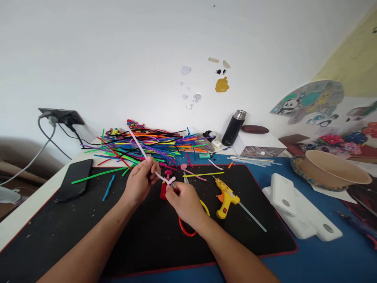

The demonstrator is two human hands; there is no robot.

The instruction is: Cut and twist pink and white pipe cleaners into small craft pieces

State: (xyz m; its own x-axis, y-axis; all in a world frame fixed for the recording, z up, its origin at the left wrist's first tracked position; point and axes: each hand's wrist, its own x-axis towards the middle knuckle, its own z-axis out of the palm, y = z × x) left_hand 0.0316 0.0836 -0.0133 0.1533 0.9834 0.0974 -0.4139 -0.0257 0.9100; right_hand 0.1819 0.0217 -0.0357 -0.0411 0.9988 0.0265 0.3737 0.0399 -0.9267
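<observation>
My left hand (140,181) is closed in a pinch on a long pale pink pipe cleaner (138,144) that slants up to the left. My right hand (184,201) is closed on the lower, curled end of the same pipe cleaner, just in front of a small red object (163,190) with a pink top. Both hands hover over the black mat (88,232). Red-and-yellow scissors (186,230) lie partly hidden under my right hand.
A heap of coloured pipe cleaners (153,146) lies behind the hands. A yellow glue gun (225,198), a black phone (75,179), white flat boxes (297,210), a black flask (234,127) and a tan bowl (332,168) stand around the mat.
</observation>
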